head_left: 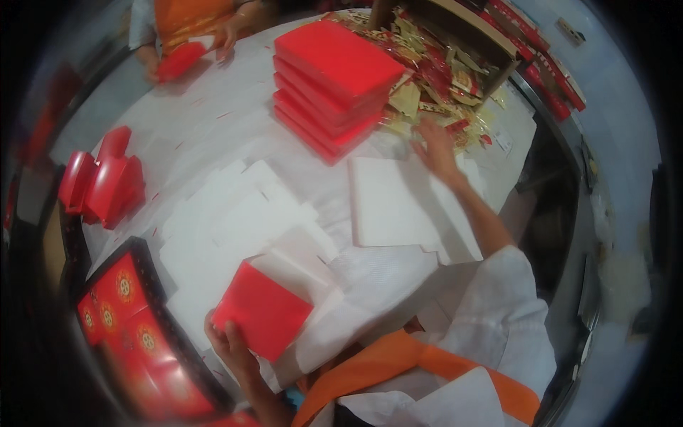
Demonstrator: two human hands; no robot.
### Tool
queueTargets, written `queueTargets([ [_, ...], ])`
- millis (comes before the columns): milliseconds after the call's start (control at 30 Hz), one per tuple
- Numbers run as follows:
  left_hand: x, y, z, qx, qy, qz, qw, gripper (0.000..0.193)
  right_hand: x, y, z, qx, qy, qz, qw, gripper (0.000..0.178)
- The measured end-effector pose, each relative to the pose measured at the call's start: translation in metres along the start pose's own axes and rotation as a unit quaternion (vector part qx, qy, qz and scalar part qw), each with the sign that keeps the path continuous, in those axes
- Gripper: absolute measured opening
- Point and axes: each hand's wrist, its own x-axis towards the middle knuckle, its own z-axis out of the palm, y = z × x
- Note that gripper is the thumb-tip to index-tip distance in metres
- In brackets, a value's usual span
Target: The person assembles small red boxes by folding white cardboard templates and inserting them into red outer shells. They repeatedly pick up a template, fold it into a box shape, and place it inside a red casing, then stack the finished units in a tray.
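Observation:
My left hand [235, 349] grips the near-left edge of a red cardboard box [263, 309], thumb on its red face. A white flap [302, 267] stands out from the box's far side. At the far right my right hand [435, 149] reaches to the near edge of a heap of small gold and red packets [455, 78]. Its fingers look apart, and I see nothing held in them. Just left of that hand rises a stack of red boxes [338, 64]. White flat cardboard blanks [405, 206] lie below my right forearm.
More white blanks [228, 213] cover the middle left. Shiny red containers [103, 178] stand at the left edge, above a dark-rimmed tray [160, 285] of red patterned packs. An open brown carton [491, 35] sits behind the packets. Across the table, another person's hands hold a red box [181, 60].

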Motion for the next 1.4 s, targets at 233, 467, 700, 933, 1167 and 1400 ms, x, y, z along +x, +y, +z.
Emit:
queueTargets([
  [233, 0.000, 0.003, -0.003, 0.009, 0.018, -0.032, 0.999, 0.037, -0.002, 0.151, 0.038, -0.118, -0.020, 0.001, 0.993, 0.083],
  [467, 0.004, 0.004, -0.002, -0.031, -0.022, 0.007, 0.999, 0.047, 0.011, 0.171, 0.021, 0.107, 0.008, 0.160, 0.981, 0.060],
  [700, -0.011, 0.020, -0.007, -0.041, 0.080, 0.021, 0.996, 0.067, -0.011, 0.052, -0.080, 0.624, 0.132, 0.245, 0.730, 0.038],
  [933, -0.016, 0.020, 0.012, -0.005, 0.141, 0.071, 0.987, 0.059, -0.044, -0.146, -0.068, 0.626, -0.150, 0.094, 0.759, 0.036],
  [1167, -0.031, 0.032, 0.011, 0.015, 0.136, 0.127, 0.982, 0.044, -0.046, -0.255, -0.046, 0.581, -0.354, -0.017, 0.732, 0.050],
  [1400, -0.018, 0.025, -0.001, -0.092, 0.203, 0.127, 0.967, 0.042, -0.052, -0.283, -0.031, 0.542, -0.292, -0.090, 0.783, 0.056],
])
